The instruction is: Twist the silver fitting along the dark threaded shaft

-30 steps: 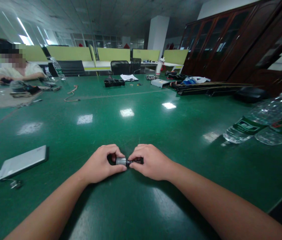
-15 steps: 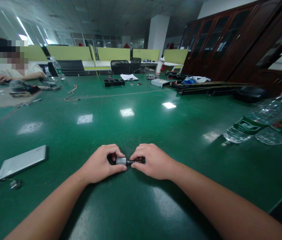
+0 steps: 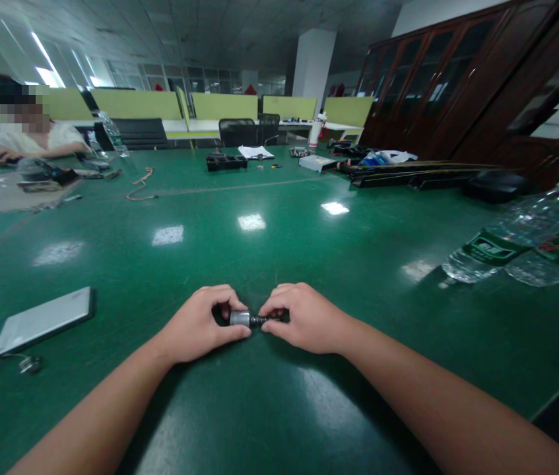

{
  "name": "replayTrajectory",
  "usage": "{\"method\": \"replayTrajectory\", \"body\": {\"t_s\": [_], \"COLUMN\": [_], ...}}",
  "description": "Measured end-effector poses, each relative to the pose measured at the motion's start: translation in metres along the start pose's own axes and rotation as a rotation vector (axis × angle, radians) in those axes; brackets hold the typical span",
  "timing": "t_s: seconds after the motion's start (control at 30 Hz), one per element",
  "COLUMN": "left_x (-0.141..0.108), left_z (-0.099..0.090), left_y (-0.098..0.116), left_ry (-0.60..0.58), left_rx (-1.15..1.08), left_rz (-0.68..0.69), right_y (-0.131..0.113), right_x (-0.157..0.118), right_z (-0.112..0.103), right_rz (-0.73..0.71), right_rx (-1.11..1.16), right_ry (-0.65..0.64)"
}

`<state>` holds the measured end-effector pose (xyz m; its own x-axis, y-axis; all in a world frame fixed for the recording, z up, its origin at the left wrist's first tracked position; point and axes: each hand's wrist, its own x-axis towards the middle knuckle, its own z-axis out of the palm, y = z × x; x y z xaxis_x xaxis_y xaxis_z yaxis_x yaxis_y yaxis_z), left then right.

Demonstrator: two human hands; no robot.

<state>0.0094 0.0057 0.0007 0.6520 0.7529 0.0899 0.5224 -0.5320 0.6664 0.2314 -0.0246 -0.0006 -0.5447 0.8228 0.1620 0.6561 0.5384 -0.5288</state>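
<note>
A small silver metal cylinder (image 3: 240, 318) lies sideways between my hands, low over the green table. My left hand (image 3: 204, 325) grips it between thumb and fingers. From its right end sticks out a dark ridged shaft (image 3: 255, 322). The thumb and fingertips of my right hand (image 3: 303, 320) are closed around the outer part of this shaft. My fingers hide the shaft's far end, and the cylinder's left end is partly covered.
A silver slab-shaped device (image 3: 44, 321) with a white cable lies at left. Two clear plastic bottles (image 3: 494, 247) stand at right. Across the green table (image 3: 200, 224) are a black tray (image 3: 227, 162), a cord (image 3: 143, 185) and black rails (image 3: 383, 175). Another person (image 3: 32, 142) sits far left.
My right hand has shifted very slightly to the right, with a little more of the dark shaft showing. My left hand keeps the same hold on the cylinder.
</note>
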Motion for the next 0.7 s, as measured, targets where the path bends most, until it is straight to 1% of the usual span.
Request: {"method": "replayTrajectory", "body": {"t_s": [0.33, 0.53, 0.7], "left_x": [0.0014, 0.0005, 0.0008], "left_z": [-0.0001, 0.0002, 0.0002], "left_y": [0.0002, 0.0006, 0.0011], "left_ry": [-0.002, 0.006, 0.002], "left_rx": [0.009, 0.007, 0.004], "left_rz": [-0.008, -0.006, -0.013], "right_y": [0.0005, 0.0021, 0.0041], "right_x": [-0.0022, -0.0031, -0.0040], "right_z": [-0.0062, -0.0073, -0.0092], "right_rz": [0.030, 0.042, 0.084], "right_rx": [-0.002, 0.004, 0.016], "right_ry": [-0.023, -0.015, -0.013]}}
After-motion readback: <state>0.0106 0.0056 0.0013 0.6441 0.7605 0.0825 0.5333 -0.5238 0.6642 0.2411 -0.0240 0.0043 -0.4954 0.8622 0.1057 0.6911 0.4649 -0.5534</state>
